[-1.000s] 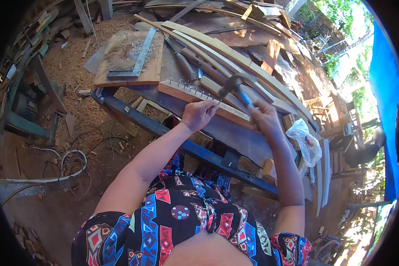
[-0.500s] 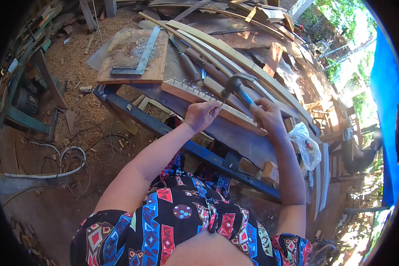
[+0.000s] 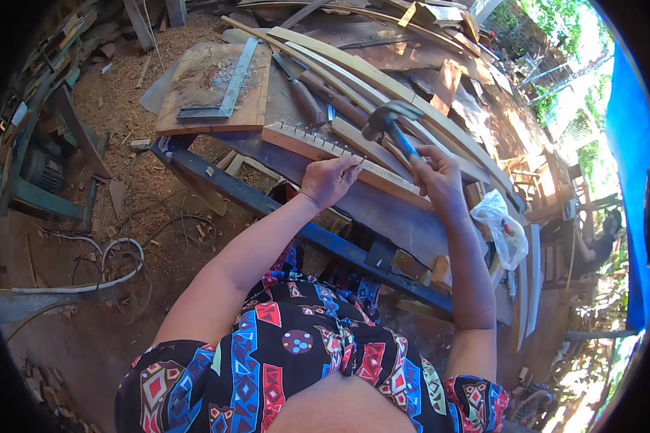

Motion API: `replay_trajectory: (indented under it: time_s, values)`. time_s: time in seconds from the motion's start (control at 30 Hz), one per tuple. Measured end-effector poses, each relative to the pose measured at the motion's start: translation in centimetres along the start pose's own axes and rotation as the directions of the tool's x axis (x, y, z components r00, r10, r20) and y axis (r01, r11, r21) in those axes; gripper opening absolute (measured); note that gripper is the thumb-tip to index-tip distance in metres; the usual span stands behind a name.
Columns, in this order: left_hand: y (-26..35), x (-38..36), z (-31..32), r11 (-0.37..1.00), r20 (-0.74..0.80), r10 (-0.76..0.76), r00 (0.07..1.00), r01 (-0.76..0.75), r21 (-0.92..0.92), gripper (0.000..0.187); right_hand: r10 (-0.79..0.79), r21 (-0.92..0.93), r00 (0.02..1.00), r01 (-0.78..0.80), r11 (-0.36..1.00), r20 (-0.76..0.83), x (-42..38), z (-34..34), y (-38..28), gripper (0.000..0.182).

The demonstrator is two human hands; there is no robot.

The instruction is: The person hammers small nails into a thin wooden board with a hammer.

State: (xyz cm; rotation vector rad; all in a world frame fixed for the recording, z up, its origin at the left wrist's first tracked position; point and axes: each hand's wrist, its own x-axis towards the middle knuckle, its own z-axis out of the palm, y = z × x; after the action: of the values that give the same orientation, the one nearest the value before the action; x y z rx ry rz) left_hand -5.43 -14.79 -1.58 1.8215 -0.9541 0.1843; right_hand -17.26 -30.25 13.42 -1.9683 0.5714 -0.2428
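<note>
A long wooden strip [image 3: 395, 184] lies along the near edge of the bench, with several nails [image 3: 315, 139] standing upright in a row along its left half. My left hand [image 3: 329, 180] rests by the strip at the right end of that row, thumb and fingertips pinched on a nail that is mostly hidden. In my right hand [image 3: 439, 177] is a claw hammer [image 3: 400, 138] with a blue handle, gripped partway along. Its dark head is raised above and just beyond the pinched fingers, apart from the nail.
A metal square [image 3: 238, 83] lies on a wooden board [image 3: 188, 79] at the bench's left end. Beside it is a handsaw [image 3: 305, 101]. Long planks [image 3: 368, 76] run along the far side. A plastic bag [image 3: 500, 227] sits at right. Cables [image 3: 123, 249] lie on the ground.
The hammer head has risen a little away from the strip, and my right hand has lifted slightly with it. My left hand stays pinched at the same spot.
</note>
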Motion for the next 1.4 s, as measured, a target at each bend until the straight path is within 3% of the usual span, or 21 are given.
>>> replay_trajectory:
  time_s: [0.1,0.17,0.23,0.33,0.5,0.6,0.63,0.7,0.83,0.9,0.97,1.0,1.13,1.2,1.3,1.33,1.4]
  values:
    - [-0.2,0.1,0.2,0.999,-0.044,0.023,0.999,-0.025,-0.04,0.013,-0.012,0.045,1.0,0.012,0.999,-0.013,-0.2,0.0,0.0,0.023]
    - [-0.1,0.0,0.2,0.998,-0.054,0.031,0.998,-0.034,-0.054,0.014,0.039,-0.152,0.999,-0.042,0.988,-0.022,0.1,0.1,1.6,0.022]
    - [0.1,0.1,0.0,0.999,-0.034,0.019,0.999,-0.02,-0.047,0.014,0.076,-0.174,0.997,-0.072,0.982,0.015,0.6,0.2,2.8,0.025]
    - [0.2,0.2,-0.2,1.0,0.002,-0.007,1.0,0.007,-0.02,0.014,0.043,0.048,0.999,-0.043,0.998,0.007,-0.1,-0.3,1.6,0.026]
    - [0.2,0.2,-0.1,0.999,-0.044,0.03,0.999,-0.031,-0.023,0.014,-0.043,0.114,0.998,0.048,0.992,-0.044,-0.3,-0.6,0.2,0.026]
    - [0.3,0.1,0.0,0.998,-0.06,0.04,0.997,-0.043,-0.035,0.013,0.066,-0.209,0.997,-0.056,0.976,0.042,0.1,0.4,1.9,0.024]
    - [0.3,0.1,-0.1,0.999,-0.036,0.023,0.999,-0.025,-0.034,0.014,0.064,-0.208,0.997,-0.055,0.977,0.041,0.2,0.0,2.2,0.024]
    - [0.1,0.1,-0.1,1.0,-0.01,0.003,1.0,-0.003,-0.026,0.014,0.096,-0.07,0.995,-0.094,0.993,0.023,0.0,-0.5,1.8,0.024]
    - [0.0,-0.1,0.2,1.0,-0.018,0.017,1.0,-0.017,0.001,0.015,0.02,0.12,1.0,-0.017,0.993,-0.022,-0.6,-0.9,0.3,0.029]
    - [0.1,0.2,0.0,1.0,-0.029,0.018,0.999,-0.018,-0.001,0.015,0.024,0.124,1.0,-0.021,0.992,-0.02,-0.8,-0.7,0.6,0.03]
    - [0.3,0.1,-0.1,1.0,-0.002,-0.019,1.0,0.019,-0.022,0.015,0.108,-0.015,0.994,-0.108,0.994,0.023,-0.7,-0.2,1.9,0.029]
    - [0.4,0.1,-0.1,1.0,-0.001,-0.017,1.0,0.017,-0.024,0.015,0.158,0.042,0.985,-0.162,0.986,0.075,-0.5,-0.3,1.9,0.031]
    - [0.1,0.1,0.1,1.0,-0.024,0.005,1.0,-0.005,-0.009,0.013,0.101,0.052,0.994,-0.103,0.993,0.041,-0.8,-1.0,0.3,0.03]
    - [0.0,-0.1,0.2,1.0,-0.037,0.011,0.999,-0.012,-0.018,0.013,0.036,0.194,0.999,-0.03,0.981,-0.029,-1.2,-1.0,-0.1,0.029]
    - [0.1,0.2,0.0,0.998,-0.089,0.065,0.994,-0.067,-0.021,0.013,0.041,0.164,0.999,-0.04,0.986,-0.005,-1.4,-0.7,1.0,0.028]
    - [0.3,0.2,-0.2,1.0,-0.023,0.008,1.0,-0.008,-0.009,0.015,0.054,0.077,0.998,-0.055,0.995,0.026,-1.1,-0.4,1.7,0.028]
    - [0.4,0.3,-0.3,0.999,0.038,-0.047,0.998,0.047,0.008,0.018,0.09,0.079,0.996,-0.091,0.993,0.018,-1.5,-0.4,2.0,0.026]
